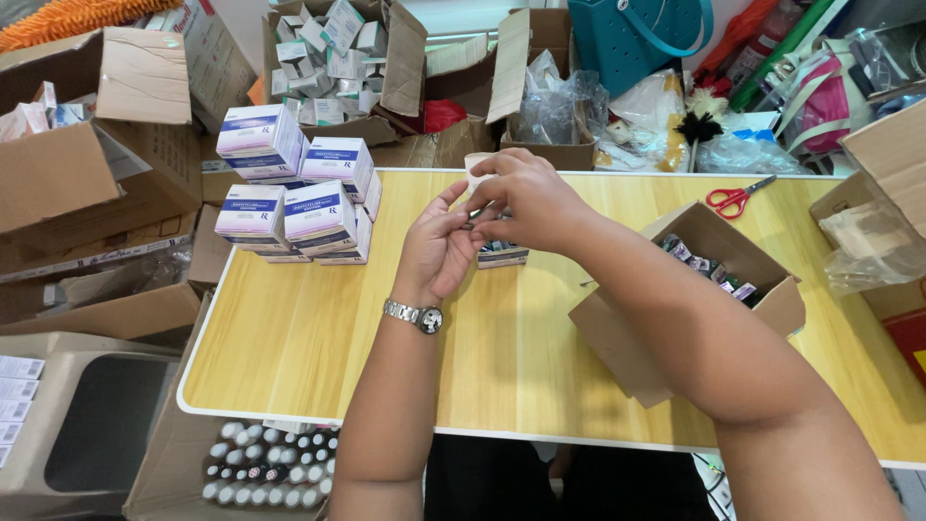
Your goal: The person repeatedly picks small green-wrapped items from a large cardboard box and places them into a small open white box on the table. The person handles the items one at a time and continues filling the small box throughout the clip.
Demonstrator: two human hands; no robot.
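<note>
Hands meet above bench [289, 338], near far edge. Left hand [439, 246] open, fingers spread, palm cradling small dark item [479, 223], mostly hidden. Right hand [526, 198] fingers pinched narrow on same item; pale roll [475, 164] pokes out behind. Small carton [502, 255] sits on bench just under hands. Stacked white boxes [294, 183] at far left corner; open box [694, 289] of small packs toward right edge; scissors [738, 198] beyond. Judgement: steady item in left palm, work with right fingertips, stay over carton.
</note>
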